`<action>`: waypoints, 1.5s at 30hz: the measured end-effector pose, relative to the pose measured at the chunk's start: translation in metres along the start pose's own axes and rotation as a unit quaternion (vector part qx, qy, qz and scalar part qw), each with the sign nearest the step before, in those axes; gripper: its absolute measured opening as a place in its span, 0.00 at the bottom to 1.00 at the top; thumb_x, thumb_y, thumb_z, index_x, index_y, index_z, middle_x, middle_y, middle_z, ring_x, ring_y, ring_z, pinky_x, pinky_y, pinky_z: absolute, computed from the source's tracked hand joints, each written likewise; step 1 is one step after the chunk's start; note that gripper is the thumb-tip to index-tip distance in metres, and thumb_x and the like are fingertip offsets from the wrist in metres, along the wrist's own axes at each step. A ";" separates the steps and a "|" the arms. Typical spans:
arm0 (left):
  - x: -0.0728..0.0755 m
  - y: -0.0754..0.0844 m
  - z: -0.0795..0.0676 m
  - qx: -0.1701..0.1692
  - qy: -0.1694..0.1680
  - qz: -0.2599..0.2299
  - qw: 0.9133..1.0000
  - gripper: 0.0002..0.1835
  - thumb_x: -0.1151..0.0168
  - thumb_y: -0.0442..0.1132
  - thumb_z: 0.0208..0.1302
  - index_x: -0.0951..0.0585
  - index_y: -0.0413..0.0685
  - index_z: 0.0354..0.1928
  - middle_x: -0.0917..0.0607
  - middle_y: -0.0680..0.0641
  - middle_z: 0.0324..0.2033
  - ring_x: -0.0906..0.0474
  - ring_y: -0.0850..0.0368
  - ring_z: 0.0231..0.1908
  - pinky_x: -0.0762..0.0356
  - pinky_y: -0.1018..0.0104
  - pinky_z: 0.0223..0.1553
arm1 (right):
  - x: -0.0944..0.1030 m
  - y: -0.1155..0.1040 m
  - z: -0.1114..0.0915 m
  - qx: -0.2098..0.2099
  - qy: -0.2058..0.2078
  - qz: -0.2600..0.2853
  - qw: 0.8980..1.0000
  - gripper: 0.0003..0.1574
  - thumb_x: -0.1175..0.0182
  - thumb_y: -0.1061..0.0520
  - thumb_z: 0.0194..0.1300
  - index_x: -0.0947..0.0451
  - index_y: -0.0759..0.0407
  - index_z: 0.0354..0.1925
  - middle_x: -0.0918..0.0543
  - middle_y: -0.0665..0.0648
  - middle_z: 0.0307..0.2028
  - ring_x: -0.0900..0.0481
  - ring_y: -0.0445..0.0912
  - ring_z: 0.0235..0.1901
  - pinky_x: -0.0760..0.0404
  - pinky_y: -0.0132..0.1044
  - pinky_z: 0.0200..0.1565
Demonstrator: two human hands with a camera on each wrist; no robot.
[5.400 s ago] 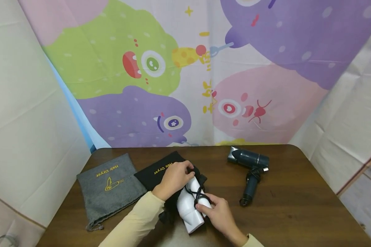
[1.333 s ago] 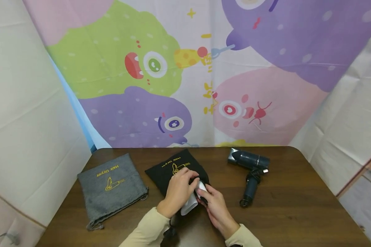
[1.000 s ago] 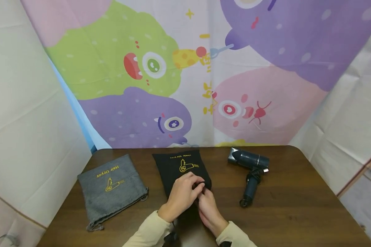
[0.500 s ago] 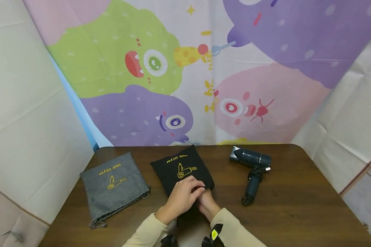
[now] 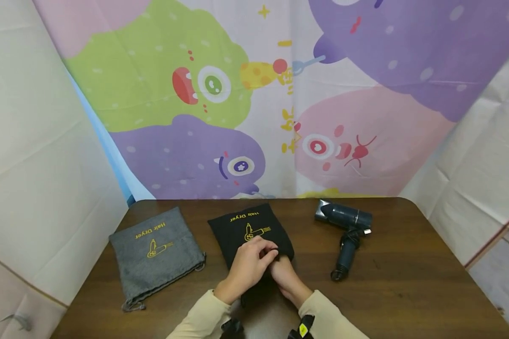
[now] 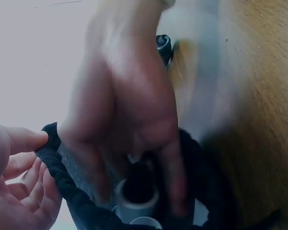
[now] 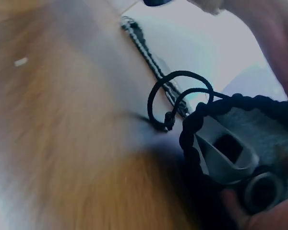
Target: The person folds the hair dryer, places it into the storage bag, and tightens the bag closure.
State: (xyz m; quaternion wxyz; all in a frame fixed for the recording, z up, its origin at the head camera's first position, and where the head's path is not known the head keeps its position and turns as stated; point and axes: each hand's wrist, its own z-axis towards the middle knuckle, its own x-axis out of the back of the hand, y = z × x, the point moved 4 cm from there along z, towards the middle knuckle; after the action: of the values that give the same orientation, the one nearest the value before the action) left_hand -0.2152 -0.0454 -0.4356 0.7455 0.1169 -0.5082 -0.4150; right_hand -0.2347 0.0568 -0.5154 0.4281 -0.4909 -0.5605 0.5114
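Note:
A black drawstring pouch [image 5: 280, 235] printed "Hair Dryer" lies on the table, its mouth toward me. My left hand [image 5: 250, 263] pinches the mouth's rim between thumb and fingers, as the left wrist view confirms. Inside the pouch sits a white hair dryer [image 6: 141, 210]; the right wrist view shows its nozzle [image 7: 242, 167] and round handle end near the opening. My right hand [image 5: 288, 278] reaches into the mouth, fingers extended on both sides of the dryer's end. Cloth hides the rest of the dryer in the head view.
A flat grey drawstring pouch [image 5: 157, 259] with yellow print lies on the left. At the right rests a dark blue hair dryer [image 5: 343, 216], its cord wrapped round the handle. Behind the brown table [image 5: 390, 292] hangs a cartoon-printed cloth [image 5: 275, 174].
The white hair dryer has gone from outside the black pouch to inside it. My right hand has followed it into the mouth, while the left stays at the rim.

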 end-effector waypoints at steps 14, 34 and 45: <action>-0.003 -0.001 0.000 0.018 -0.008 -0.021 1.000 0.03 0.33 0.38 0.61 0.14 0.49 0.36 0.20 0.54 0.27 0.31 0.68 0.25 0.32 0.75 0.29 | 0.041 -0.031 -0.034 0.049 -0.008 -0.219 0.974 0.19 0.40 0.58 0.64 0.21 0.71 0.49 0.14 0.59 0.35 0.21 0.42 0.31 0.26 0.31 0.32; -0.009 -0.002 -0.003 0.025 -0.019 -0.033 0.999 0.03 0.32 0.37 0.61 0.14 0.49 0.35 0.20 0.55 0.26 0.31 0.68 0.25 0.32 0.76 0.28 | 0.062 -0.040 -0.021 0.082 0.060 -0.352 0.930 0.24 0.27 0.53 0.53 0.21 0.63 0.46 0.18 0.56 0.36 0.22 0.44 0.35 0.23 0.39 0.39; -0.010 -0.001 -0.005 0.022 -0.021 -0.028 0.999 0.02 0.32 0.37 0.59 0.14 0.49 0.34 0.20 0.55 0.26 0.29 0.67 0.25 0.32 0.75 0.29 | 0.057 -0.035 -0.008 0.052 0.023 -0.431 0.900 0.28 0.31 0.55 0.58 0.23 0.66 0.54 0.16 0.61 0.41 0.21 0.50 0.38 0.21 0.51 0.43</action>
State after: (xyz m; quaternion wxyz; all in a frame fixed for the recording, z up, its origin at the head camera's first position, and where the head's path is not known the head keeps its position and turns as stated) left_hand -0.2132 -0.0396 -0.4452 0.7199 0.1387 -0.5296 -0.4267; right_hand -0.2393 0.1148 -0.4810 0.6446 -0.1895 -0.6798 0.2939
